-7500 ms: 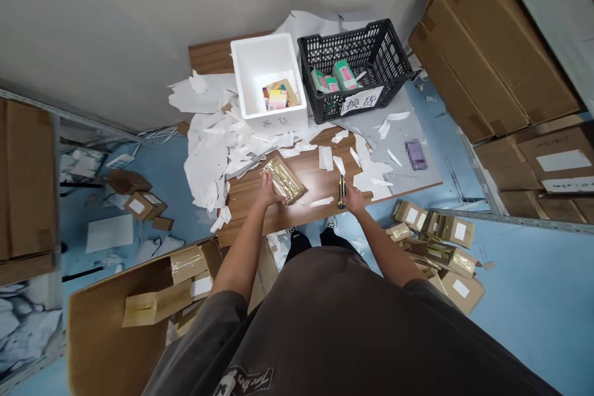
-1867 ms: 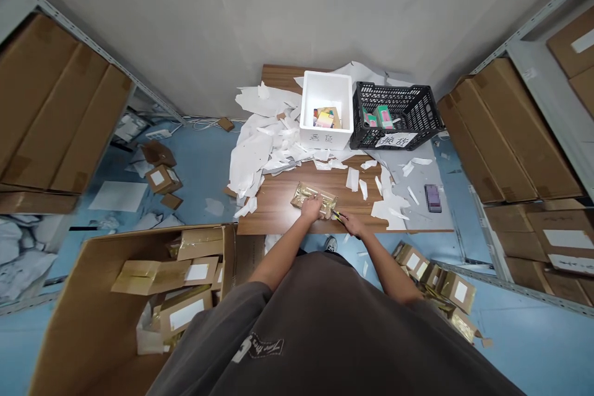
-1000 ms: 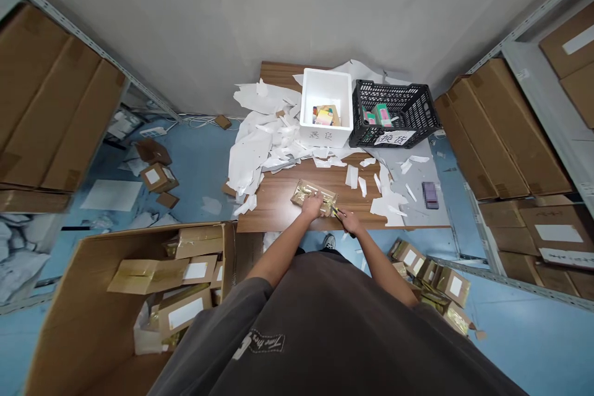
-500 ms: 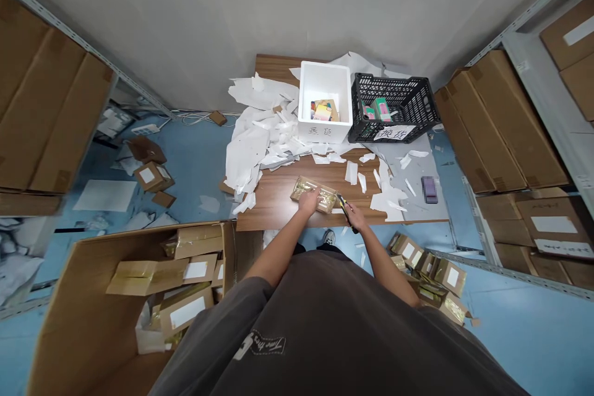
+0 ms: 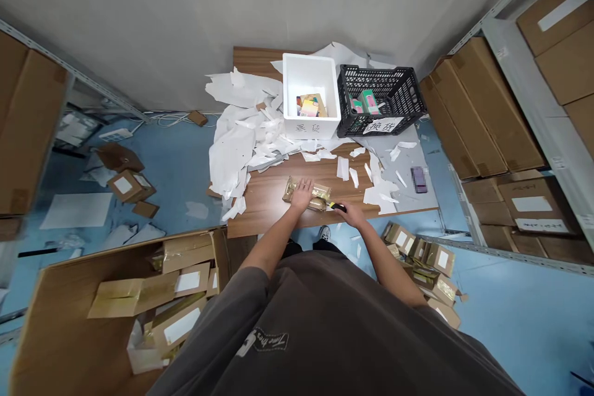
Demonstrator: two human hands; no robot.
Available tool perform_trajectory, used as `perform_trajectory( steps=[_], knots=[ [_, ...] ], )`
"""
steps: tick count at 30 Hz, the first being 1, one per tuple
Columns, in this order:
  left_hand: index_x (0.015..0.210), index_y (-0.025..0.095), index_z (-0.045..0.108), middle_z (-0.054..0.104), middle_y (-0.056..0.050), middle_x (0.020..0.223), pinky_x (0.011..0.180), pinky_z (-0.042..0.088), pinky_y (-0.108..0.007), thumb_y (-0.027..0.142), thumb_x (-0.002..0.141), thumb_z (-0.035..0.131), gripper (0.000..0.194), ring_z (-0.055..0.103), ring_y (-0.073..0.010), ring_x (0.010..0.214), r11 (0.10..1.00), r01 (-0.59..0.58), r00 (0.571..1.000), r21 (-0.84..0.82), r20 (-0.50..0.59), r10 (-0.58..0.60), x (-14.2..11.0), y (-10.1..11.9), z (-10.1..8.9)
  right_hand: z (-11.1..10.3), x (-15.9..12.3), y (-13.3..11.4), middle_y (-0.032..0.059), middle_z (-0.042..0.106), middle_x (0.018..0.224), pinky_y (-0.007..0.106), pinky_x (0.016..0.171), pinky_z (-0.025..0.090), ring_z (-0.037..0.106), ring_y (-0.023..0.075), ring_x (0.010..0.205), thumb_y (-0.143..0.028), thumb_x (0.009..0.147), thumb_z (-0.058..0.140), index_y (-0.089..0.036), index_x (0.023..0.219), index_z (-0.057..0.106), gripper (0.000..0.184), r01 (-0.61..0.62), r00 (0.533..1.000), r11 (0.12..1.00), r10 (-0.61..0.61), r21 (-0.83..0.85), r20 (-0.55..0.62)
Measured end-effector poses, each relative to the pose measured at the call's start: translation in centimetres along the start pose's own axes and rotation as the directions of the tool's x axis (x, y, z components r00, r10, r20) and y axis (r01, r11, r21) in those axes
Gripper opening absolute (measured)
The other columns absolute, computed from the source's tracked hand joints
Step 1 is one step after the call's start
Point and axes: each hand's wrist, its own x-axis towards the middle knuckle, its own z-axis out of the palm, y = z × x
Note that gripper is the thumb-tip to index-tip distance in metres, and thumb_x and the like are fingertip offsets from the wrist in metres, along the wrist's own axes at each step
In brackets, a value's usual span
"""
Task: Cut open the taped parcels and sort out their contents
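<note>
A small cardboard box wrapped in shiny brown tape lies on the wooden table near its front edge. My left hand rests flat on top of it, fingers stretched out across the tape. In my right hand is a yellow and black utility knife, its front end against the right end of the box. Whether the blade has gone into the tape is too small to tell.
Behind the box stand a white foam box and a black plastic crate, both holding small packs. Torn white paper covers the table's left side. A phone lies right. A large carton of parcels stands at left.
My left hand has opened out flat over the box. The utility knife has swung from steeply slanted to nearly level, with its tip at the box's right end. The whole view has shifted slightly.
</note>
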Motion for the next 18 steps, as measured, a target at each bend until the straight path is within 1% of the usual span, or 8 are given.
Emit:
perform_trajectory(
  steps=[2,4,7,10,12,15,16,18],
  knots=[
    [0.171,0.016,0.04,0.039,-0.019,0.177,0.137,0.019,-0.05,0.037,0.108,0.055,0.068,0.02,-0.0328,0.171,0.999,-0.038,0.999,-0.018,-0.012,0.038,-0.3,-0.1,0.3,-0.2,0.0,-0.3,0.0091,0.074,0.136,0.038,0.106,0.05,0.069,0.0307,0.124,-0.044,0.106,0.065,-0.029,0.14,0.072,0.037,0.008,1.0,0.995,-0.007,-0.098,0.01],
    [0.17,0.013,0.043,0.042,-0.019,0.175,0.138,0.019,-0.05,0.037,0.11,0.051,0.065,0.023,-0.0333,0.17,0.999,-0.048,0.999,-0.024,-0.024,0.047,-0.3,-0.2,0.3,-0.2,0.2,-0.9,0.0107,0.074,0.134,0.037,0.104,0.05,0.069,0.0304,0.122,-0.044,0.108,0.064,-0.029,0.143,0.07,0.039,0.005,1.0,0.985,-0.003,-0.171,0.014],
    [0.167,0.014,0.047,0.049,-0.019,0.17,0.138,0.019,-0.052,0.035,0.11,0.049,0.061,0.029,-0.0332,0.168,0.999,-0.036,0.998,-0.037,-0.046,0.034,-0.2,-0.5,0.2,-0.2,1.1,-2.1,0.014,0.07,0.136,0.037,0.1,0.05,0.069,0.0311,0.118,-0.045,0.111,0.059,-0.028,0.146,0.067,0.04,-0.019,1.0,0.971,0.019,-0.238,-0.001],
    [0.165,0.014,0.05,0.051,-0.018,0.169,0.139,0.018,-0.051,0.034,0.11,0.049,0.059,0.03,-0.0322,0.167,0.997,-0.046,0.997,-0.056,-0.069,0.042,-0.4,-0.6,0.5,-0.8,2.0,-2.3,0.0173,0.065,0.138,0.039,0.098,0.05,0.068,0.032,0.115,-0.046,0.113,0.053,-0.025,0.145,0.066,0.04,-0.082,0.996,0.962,0.068,-0.261,-0.06],
    [0.165,0.015,0.049,0.049,-0.018,0.171,0.139,0.018,-0.051,0.036,0.11,0.049,0.059,0.029,-0.0316,0.168,0.996,-0.057,0.996,-0.065,-0.079,0.051,-0.8,-0.7,0.9,-1.6,2.4,-1.5,0.0173,0.064,0.138,0.038,0.098,0.049,0.067,0.0316,0.116,-0.043,0.112,0.054,-0.025,0.143,0.065,0.037,-0.096,0.994,0.963,0.077,-0.253,-0.082],
    [0.166,0.016,0.047,0.047,-0.017,0.172,0.139,0.02,-0.053,0.038,0.11,0.051,0.06,0.028,-0.0319,0.168,0.996,-0.049,0.996,-0.07,-0.08,0.043,-1.2,-0.8,1.4,-2.7,2.3,0.5,0.0147,0.064,0.137,0.036,0.098,0.048,0.064,0.0304,0.118,-0.039,0.109,0.062,-0.025,0.138,0.067,0.033,-0.051,0.997,0.975,0.036,-0.214,-0.073],
    [0.166,0.016,0.047,0.048,-0.017,0.172,0.139,0.02,-0.053,0.039,0.11,0.051,0.061,0.028,-0.0322,0.168,0.997,-0.042,0.996,-0.069,-0.081,0.037,-1.2,-0.8,1.4,-2.9,2.1,1.1,0.0142,0.065,0.137,0.035,0.097,0.048,0.063,0.0301,0.119,-0.038,0.107,0.064,-0.025,0.136,0.068,0.032,-0.054,0.996,0.982,0.04,-0.183,-0.083],
    [0.165,0.016,0.048,0.048,-0.017,0.171,0.138,0.021,-0.051,0.04,0.11,0.052,0.061,0.029,-0.032,0.167,0.997,-0.035,0.996,-0.067,-0.081,0.029,-1.3,-0.9,1.1,-2.9,1.6,2.2,0.0146,0.066,0.136,0.035,0.097,0.048,0.063,0.0299,0.119,-0.037,0.106,0.065,-0.022,0.134,0.068,0.031,-0.124,0.981,0.991,0.116,-0.042,-0.156]
  ],
)
